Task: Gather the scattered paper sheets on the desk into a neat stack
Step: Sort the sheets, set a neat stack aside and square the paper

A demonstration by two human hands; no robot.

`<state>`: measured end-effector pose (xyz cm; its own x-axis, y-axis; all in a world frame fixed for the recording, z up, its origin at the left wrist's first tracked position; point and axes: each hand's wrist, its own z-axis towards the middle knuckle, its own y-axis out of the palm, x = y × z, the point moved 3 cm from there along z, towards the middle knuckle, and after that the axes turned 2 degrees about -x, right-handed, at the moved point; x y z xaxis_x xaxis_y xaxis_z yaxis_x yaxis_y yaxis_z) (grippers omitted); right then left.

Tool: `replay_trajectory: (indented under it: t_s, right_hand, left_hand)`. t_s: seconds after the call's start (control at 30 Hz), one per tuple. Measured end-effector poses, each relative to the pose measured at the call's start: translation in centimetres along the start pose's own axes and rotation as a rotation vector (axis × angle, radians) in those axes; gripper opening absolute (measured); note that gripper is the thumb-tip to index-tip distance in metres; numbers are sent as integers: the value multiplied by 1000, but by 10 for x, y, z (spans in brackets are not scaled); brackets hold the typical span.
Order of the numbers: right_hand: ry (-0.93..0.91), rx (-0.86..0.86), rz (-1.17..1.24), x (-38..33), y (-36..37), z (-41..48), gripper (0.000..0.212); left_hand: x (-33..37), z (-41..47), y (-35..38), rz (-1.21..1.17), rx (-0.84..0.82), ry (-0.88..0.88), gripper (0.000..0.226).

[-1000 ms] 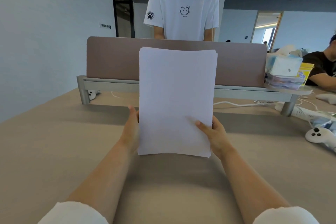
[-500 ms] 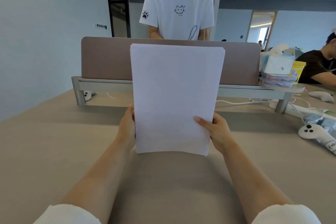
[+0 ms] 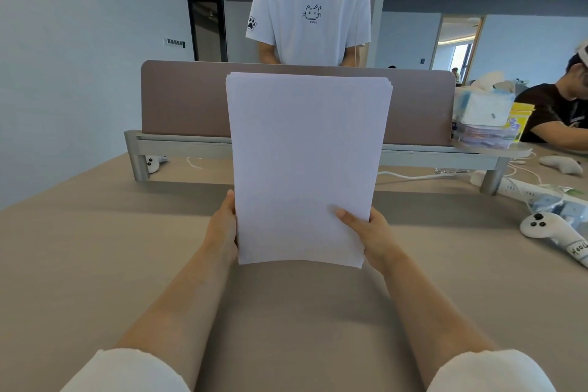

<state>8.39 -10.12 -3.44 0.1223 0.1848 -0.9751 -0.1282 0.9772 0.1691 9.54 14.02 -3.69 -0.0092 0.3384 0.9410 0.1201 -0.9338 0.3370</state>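
Both hands, left hand (image 3: 222,226) and right hand (image 3: 370,234), grip the lower side edges of a white paper stack (image 3: 307,165) held upright above the tan desk (image 3: 95,264), its top edges slightly uneven.

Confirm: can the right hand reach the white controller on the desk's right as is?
Probably not yet: the right hand grips the paper stack at its lower right. The desk between it and the white controller looks free, so likely yes once the left hand holds the stack alone.

Plain white paper stack (image 3: 307,165); beige desk (image 3: 95,264).
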Motion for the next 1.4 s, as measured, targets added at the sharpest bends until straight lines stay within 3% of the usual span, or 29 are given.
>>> replay_trajectory:
  t_s: [0.1, 0.23, 0.4, 0.5, 0.67, 0.73, 0.9, 1.07, 1.2, 1.33, 1.4]
  right_hand:
    - [-12, 41, 57, 12, -1, -2, 68]
    - [-53, 182, 17, 23, 3, 1, 29]
    - [-27, 180, -30, 22, -4, 2, 23]
    - [-31, 147, -110, 6, -6, 0, 27]
    - [-238, 103, -82, -55, 5, -4, 32]
    - [-308, 98, -155, -75, 13, -4, 36]
    - [-313, 208, -384, -104, 16, 4, 38]
    - [-308, 348, -279, -135, 23, 6, 38]
    - [-283, 501, -261, -169, 32, 14, 39]
    - [-231, 501, -272, -182, 40, 23, 51]
    - [-215, 506, -265, -183, 41, 23, 45]
  left_hand:
    - [-6, -2, 4, 27, 7, -20, 39]
    - [-12, -5, 7, 83, 88, -18, 23]
    - [-12, -7, 4, 136, 49, 10, 22]
    - [2, -13, 8, 141, 18, 61, 35]
    - [71, -25, 32, 27, -80, 333, 58]
    - [93, -31, 47, 56, -119, 387, 56]
    - [139, -36, 70, 197, 122, 440, 26]
    - [165, -31, 80, 141, 189, 439, 43]
    - [176, -27, 85, 166, 237, 465, 29]
    - [180, -26, 89, 142, 278, 477, 19]
    - [179, -29, 92, 132, 294, 469, 25]
